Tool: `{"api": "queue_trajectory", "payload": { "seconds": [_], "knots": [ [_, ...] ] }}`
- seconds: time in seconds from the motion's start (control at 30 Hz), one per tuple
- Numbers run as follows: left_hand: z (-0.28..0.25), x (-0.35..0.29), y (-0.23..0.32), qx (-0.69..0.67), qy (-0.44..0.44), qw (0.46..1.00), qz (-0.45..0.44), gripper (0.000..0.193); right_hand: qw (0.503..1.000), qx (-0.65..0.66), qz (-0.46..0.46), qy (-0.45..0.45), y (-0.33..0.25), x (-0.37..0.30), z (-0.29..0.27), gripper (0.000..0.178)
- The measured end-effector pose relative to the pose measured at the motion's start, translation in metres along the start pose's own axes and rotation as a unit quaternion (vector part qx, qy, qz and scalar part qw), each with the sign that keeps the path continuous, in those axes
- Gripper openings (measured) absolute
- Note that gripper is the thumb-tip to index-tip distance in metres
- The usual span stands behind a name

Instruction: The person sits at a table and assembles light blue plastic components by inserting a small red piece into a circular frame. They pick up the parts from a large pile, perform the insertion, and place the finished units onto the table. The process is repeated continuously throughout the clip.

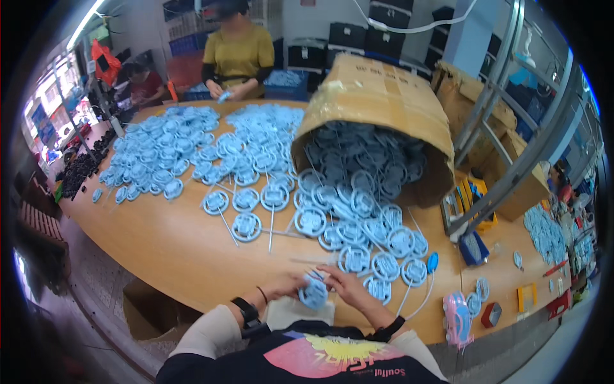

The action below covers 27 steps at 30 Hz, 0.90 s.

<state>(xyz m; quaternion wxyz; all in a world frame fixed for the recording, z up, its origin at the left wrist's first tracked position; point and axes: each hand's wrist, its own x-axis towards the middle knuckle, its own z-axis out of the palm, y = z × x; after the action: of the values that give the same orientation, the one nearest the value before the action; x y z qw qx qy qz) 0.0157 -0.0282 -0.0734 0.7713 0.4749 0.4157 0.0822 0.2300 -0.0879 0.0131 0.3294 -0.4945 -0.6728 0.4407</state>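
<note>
- My left hand (286, 286) and right hand (348, 288) meet at the near edge of the desk (166, 243), both pinching one round blue plastic part (314, 294) between them.
- The part sits right between both hands, neither nearer; which way it faces I cannot tell.
- More blue parts spill from the tipped cardboard box (377, 96) toward the far right; my fingers hide most of the held part's detail.

Tipped cardboard box (377, 102): one. Pink toy car (458, 319): one. Blue round parts (256, 153): uncountably many.
</note>
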Motion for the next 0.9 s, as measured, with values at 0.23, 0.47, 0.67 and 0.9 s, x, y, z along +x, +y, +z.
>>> {"api": "queue_trajectory", "payload": {
  "seconds": [0.23,0.47,0.67,0.9],
  "knots": [
    [-0.004,-0.066,0.065,-0.06,0.053,0.989,0.126,0.026,0.989,-0.129,-0.069,-0.002,-0.019,-0.014,-0.014,0.04],
    [0.013,-0.073,0.086,-0.125,0.055,0.974,0.183,0.029,0.99,-0.115,-0.077,0.001,-0.047,-0.015,-0.022,0.042],
    [0.026,-0.067,0.095,-0.106,0.048,0.975,0.189,0.03,0.992,-0.106,-0.072,-0.004,-0.051,-0.019,-0.032,0.041],
    [0.037,-0.062,0.096,-0.116,0.048,0.973,0.193,0.029,0.987,-0.139,-0.066,0.046,-0.043,-0.022,-0.03,0.037]
  ]
}}
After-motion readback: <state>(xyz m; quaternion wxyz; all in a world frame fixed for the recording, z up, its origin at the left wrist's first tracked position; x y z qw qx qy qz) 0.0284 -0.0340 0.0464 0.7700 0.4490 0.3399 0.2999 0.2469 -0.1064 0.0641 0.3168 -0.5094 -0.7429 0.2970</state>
